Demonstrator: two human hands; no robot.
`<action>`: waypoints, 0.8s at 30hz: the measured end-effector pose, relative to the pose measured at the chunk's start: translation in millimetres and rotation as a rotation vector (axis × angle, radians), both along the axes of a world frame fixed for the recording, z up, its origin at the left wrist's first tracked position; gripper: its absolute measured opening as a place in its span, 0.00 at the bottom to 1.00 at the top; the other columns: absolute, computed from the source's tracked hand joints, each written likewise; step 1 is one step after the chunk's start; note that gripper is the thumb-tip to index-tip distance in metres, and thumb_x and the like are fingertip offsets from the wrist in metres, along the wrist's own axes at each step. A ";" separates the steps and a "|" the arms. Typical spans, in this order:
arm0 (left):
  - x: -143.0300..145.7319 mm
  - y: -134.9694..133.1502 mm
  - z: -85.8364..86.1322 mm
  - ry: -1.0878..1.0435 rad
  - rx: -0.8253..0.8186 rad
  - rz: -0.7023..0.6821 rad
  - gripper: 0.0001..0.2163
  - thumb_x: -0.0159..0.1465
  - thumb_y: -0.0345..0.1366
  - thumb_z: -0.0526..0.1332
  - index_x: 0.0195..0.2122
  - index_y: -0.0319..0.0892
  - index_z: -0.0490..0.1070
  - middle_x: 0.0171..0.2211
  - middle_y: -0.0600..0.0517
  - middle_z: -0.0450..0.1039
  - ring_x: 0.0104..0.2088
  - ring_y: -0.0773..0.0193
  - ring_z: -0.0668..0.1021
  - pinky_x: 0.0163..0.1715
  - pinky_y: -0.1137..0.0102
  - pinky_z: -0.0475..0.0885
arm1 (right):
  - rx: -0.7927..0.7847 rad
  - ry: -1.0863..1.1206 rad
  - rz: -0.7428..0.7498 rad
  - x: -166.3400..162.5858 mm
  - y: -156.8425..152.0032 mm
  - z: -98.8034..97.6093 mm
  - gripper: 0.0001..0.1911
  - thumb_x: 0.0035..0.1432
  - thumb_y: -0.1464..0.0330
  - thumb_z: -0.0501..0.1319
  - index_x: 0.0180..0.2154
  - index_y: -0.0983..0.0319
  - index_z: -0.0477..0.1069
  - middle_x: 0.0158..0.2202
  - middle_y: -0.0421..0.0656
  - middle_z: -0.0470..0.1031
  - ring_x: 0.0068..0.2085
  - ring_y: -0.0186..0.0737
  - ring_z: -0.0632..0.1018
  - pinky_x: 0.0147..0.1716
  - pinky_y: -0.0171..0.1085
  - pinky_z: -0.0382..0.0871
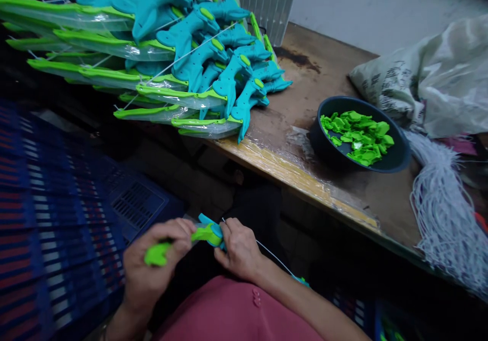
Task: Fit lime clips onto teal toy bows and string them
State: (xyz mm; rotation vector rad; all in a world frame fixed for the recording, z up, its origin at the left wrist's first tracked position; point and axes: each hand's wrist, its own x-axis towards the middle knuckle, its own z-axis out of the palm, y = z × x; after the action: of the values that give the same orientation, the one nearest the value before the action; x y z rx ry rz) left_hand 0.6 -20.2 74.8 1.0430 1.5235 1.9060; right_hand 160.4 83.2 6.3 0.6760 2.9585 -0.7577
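Note:
Low in front of my body, both hands hold a toy bow [210,233] with a teal middle and bright green limb. My left hand [154,262] is closed round the green limb, whose end pokes out of the fist. On the teal part, my right hand [244,249] is closed, its fingers hiding much of it. A thin white string [276,259] runs from beside my right hand down to the right, where a small teal and green end shows under my forearm.
Stacked toy bows [198,51] overhang the table's [297,163] left side. A dark bowl [324,153] holds green plastic pieces [360,132]. At the right lie a bundle of white strings [438,204] and a white sack [396,76]. Blue crates [141,204] stand at left.

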 end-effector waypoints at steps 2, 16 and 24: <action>-17.0 12.0 -13.4 -0.269 0.083 0.083 0.04 0.64 0.29 0.68 0.32 0.41 0.75 0.21 0.57 0.68 0.25 0.67 0.73 0.40 0.65 0.74 | 0.003 -0.003 0.001 -2.0 0.2 -2.7 0.14 0.59 0.63 0.62 0.44 0.65 0.71 0.43 0.50 0.72 0.42 0.48 0.72 0.40 0.41 0.70; -55.5 23.2 -49.5 -0.501 0.139 -0.279 0.16 0.53 0.44 0.77 0.36 0.41 0.78 0.21 0.57 0.70 0.24 0.67 0.73 0.38 0.65 0.72 | -0.065 0.023 -0.058 -3.2 5.6 9.3 0.31 0.58 0.52 0.68 0.53 0.68 0.70 0.46 0.52 0.74 0.46 0.52 0.76 0.44 0.46 0.76; -50.2 25.5 -48.2 -0.499 0.194 -0.445 0.19 0.53 0.45 0.77 0.40 0.41 0.77 0.23 0.57 0.69 0.25 0.66 0.72 0.38 0.64 0.69 | -0.312 0.376 -0.193 5.1 34.5 51.4 0.18 0.71 0.71 0.47 0.59 0.62 0.61 0.42 0.46 0.78 0.39 0.39 0.79 0.40 0.38 0.73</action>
State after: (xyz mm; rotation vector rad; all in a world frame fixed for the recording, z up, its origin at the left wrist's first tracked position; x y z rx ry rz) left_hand -49.6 5.3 26.6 0.8120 0.7697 1.8271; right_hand 165.5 117.8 57.7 0.8864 3.0030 -1.4740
